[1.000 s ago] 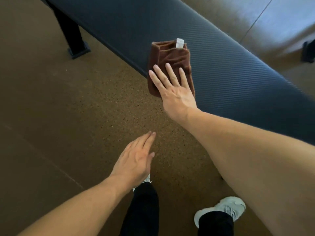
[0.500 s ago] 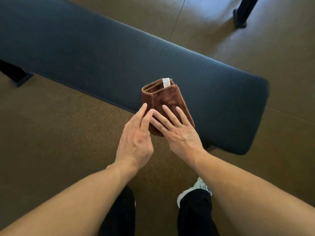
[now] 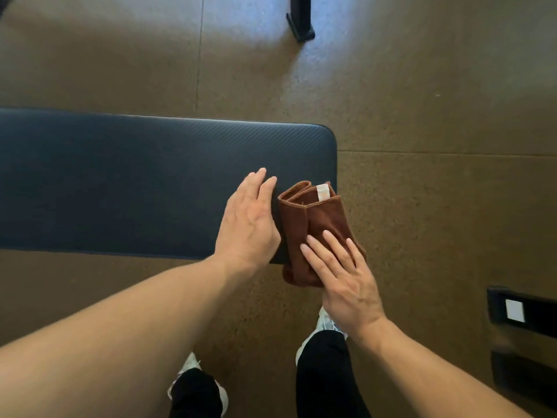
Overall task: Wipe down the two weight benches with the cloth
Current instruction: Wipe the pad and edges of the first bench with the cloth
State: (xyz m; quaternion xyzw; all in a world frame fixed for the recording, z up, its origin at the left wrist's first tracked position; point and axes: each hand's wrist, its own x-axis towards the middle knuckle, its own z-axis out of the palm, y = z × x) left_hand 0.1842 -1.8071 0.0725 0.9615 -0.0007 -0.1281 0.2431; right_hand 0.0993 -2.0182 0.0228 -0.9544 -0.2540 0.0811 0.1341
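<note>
The speckled brown floor (image 3: 422, 116) fills most of the view, and the dark padded bench (image 3: 135, 182) now runs level across the left half with its rounded end near the middle; half a second ago it crossed the picture on a slant. A black equipment foot (image 3: 300, 22) stands at the top, and a black frame with a white label (image 3: 518, 312) has come into view at the right edge. The left hand (image 3: 245, 224), which was touching the cloth's near corner before, now lies on the bench pad just beside the cloth, its fingers straight and held together. The right hand (image 3: 346, 276) remains flat on the near half of the cloth, fingers straight and slightly spread, pressing down. The folded brown cloth (image 3: 313, 218) has shifted to the bench's end corner and overhangs the edges there, its white tag (image 3: 322, 192) at the far side.
</note>
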